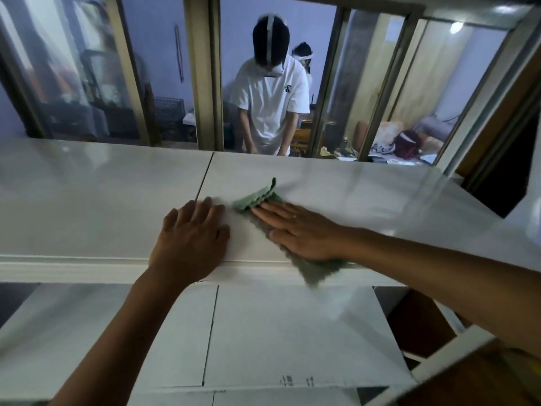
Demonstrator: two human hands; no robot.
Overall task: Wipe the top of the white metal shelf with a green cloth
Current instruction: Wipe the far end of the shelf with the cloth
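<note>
You are pressing the soft green cloth [257,197] with your flat, open right hand [298,230] while your left hand [190,238] is lying spread, holding nothing, on the white metal shelf top [87,206], and the cloth's near corner, hanging off the edge, might be dragging it down.

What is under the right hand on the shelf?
The green cloth lies under the right hand, flat on the white shelf. Its far end and a near corner stick out; the middle part is covered by the hand.

A person in a white T-shirt [270,95] stands behind glass panels [164,68].
</note>
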